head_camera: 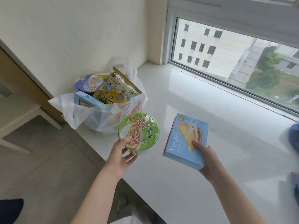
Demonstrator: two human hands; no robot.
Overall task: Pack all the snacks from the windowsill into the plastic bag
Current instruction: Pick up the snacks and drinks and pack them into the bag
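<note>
My left hand (120, 152) grips a green-lidded instant noodle bowl (142, 130) by its near edge, held tilted above the windowsill's front edge. My right hand (204, 156) holds a light blue biscuit box (182, 143) by its near corner, thumb on top, above the white windowsill (202, 101). The white plastic bag (84, 115) stands open on the sill's left end. Inside it are a purple-lidded noodle bowl (89, 83), a yellow snack packet (119, 88) and a blue box (85, 99).
The window (234, 62) runs along the sill's far side, and a cream wall (80, 29) stands behind the bag. Grey floor tiles (40, 159) lie below left. Blue blurred items (294, 136) sit at the right edge.
</note>
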